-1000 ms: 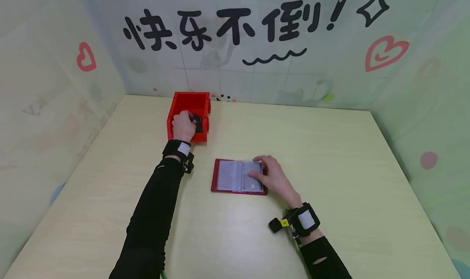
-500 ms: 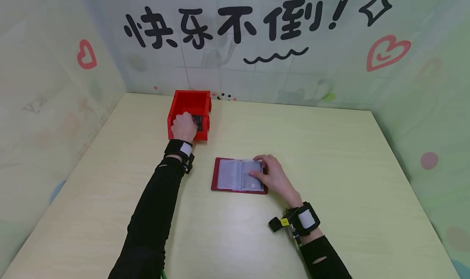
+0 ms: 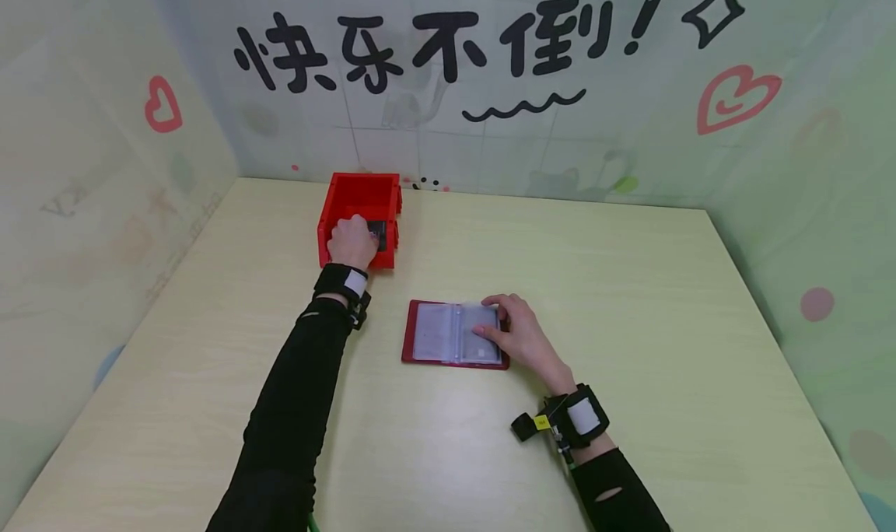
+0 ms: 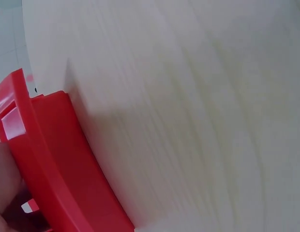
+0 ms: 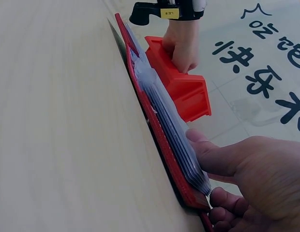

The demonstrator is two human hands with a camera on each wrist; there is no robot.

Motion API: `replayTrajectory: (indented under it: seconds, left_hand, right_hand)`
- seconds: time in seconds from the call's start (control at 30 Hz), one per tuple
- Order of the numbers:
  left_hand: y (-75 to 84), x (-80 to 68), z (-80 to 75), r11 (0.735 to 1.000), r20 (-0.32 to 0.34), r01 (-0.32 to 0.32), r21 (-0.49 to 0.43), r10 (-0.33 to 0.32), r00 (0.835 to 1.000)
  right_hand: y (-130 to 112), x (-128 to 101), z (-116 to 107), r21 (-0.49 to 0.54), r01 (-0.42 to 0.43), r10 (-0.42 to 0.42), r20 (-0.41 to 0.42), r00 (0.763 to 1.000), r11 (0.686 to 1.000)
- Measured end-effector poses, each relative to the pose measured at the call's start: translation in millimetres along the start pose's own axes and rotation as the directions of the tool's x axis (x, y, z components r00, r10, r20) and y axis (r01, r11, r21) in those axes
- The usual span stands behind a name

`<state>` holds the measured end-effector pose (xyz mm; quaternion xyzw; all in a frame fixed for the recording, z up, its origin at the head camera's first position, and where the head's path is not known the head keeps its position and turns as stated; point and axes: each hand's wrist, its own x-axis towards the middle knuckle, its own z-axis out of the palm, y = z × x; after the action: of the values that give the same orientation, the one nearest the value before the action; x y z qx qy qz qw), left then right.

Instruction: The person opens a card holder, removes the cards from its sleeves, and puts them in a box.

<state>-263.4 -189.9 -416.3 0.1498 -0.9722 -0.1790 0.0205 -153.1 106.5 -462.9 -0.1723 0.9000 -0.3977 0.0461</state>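
My left hand (image 3: 352, 240) reaches down into the red plastic bin (image 3: 362, 196), beside a dark, flat item (image 3: 379, 235) near the bin's front right. Its fingertips are hidden in the bin, so I cannot tell what they hold. On the table in front of me lies an open card holder (image 3: 435, 334) with a dark red cover and clear plastic sleeves. My right hand (image 3: 521, 330) grips its right side. In the right wrist view the thumb (image 5: 201, 145) presses on the stacked sleeves (image 5: 172, 130), while the other fingers curl at their outer edge.
The light wooden table (image 3: 630, 299) is enclosed by printed cloth walls. The back cloth (image 3: 455, 151) carries large black characters and hearts. Both wrists wear black straps with cameras. The bin stands near the table's back edge, left of the card holder.
My left hand has turned slightly to the right in the bin, covering more of the dark item. My right hand and the card holder stay in place.
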Motion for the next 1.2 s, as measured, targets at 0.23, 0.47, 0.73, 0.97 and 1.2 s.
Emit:
replayTrajectory:
  seconds: [0.23, 0.47, 0.73, 0.97, 1.2]
  left_hand:
    - [0.3, 0.8, 0.5, 1.000, 0.006, 0.002, 0.015, -0.002, 1.000]
    - [-2.6, -3.9, -3.0, 0.999, 0.001, -0.036, -0.006, 0.036, 0.999]
    - [0.6, -38.2, -13.3, 0.971, -0.197, -0.231, -0.063, 0.215, 0.957]
    - [9.4, -86.2, -14.3, 0.907, -0.129, -0.355, -0.227, 0.334, 0.934]
    - [11.3, -117.0, 4.0, 0.806, 0.194, -0.347, -0.478, 0.483, 0.854]
  right_hand:
    - [-2, 0, 2, 0.007, -0.004, 0.004, 0.005, 1.000, 1.000]
    - [-1, 1, 2, -0.004, -0.010, 0.010, 0.011, 1.000, 1.000]
    - [-1, 2, -1, 0.027, -0.015, 0.015, 0.006, 1.000, 1.000]
    - [1, 0, -2, 0.050, -0.014, 0.014, -0.006, 1.000, 0.999]
    - [1, 2, -1, 0.096, -0.082, 0.082, 0.008, 0.997, 0.992]
